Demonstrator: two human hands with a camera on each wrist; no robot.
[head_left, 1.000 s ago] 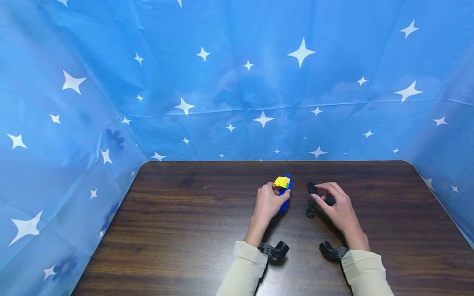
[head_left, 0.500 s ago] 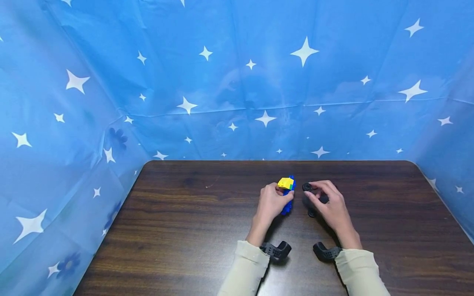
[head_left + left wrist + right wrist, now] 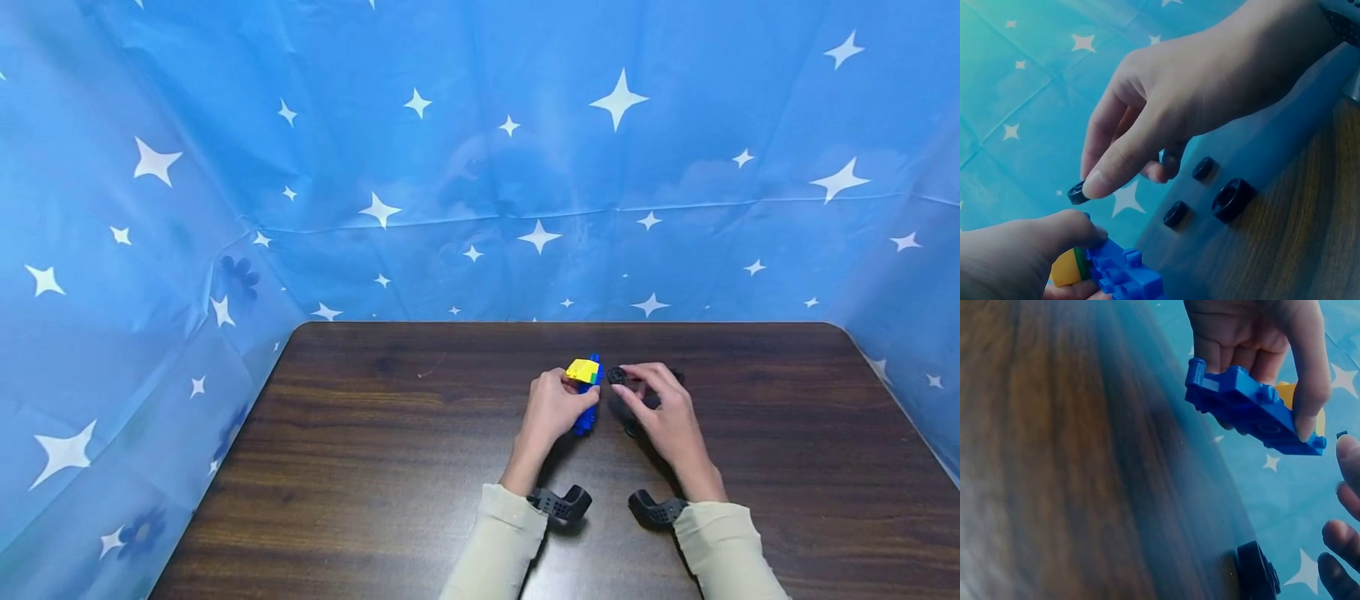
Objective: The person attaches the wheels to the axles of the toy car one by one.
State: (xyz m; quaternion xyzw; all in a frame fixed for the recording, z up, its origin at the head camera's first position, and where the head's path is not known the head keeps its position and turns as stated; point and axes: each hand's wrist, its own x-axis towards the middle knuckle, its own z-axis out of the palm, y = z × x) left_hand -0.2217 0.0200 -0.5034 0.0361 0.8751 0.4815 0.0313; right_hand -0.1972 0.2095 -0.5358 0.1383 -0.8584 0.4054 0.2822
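Your left hand [image 3: 553, 410] has a firm hold on the blue chassis [image 3: 586, 419], thumb on one side, fingers on the other. Yellow block [image 3: 582, 370] is on the chassis, just beyond your left thumb and fingertips, with a green piece [image 3: 596, 377] between yellow and blue. From your right wrist you can see blue pegs sticking out along the chassis and a round ring on the face turned to that camera.

Your right hand [image 3: 672, 414] is pinched narrow: thumb and fingertip on one small black wheel [image 3: 617, 376]. That wheel sits at the tip of your right hand, on the side facing your left hand, near the chassis but not touching it.

Your left wrist view gives you three loose wheels [image 3: 1232, 201] on the worktop [image 3: 360, 450], all below your right hand and near each other; one looks larger than the other two. From the head, your right hand partly hides the loose ones.

Black wrist mounts [image 3: 562, 504] on both your wrists, just behind the hands, at the cuffs of your pale sleeves [image 3: 495, 542]. Blue star-print backdrop [image 3: 480, 167] stands beyond both hands, past the worktop's far edge.
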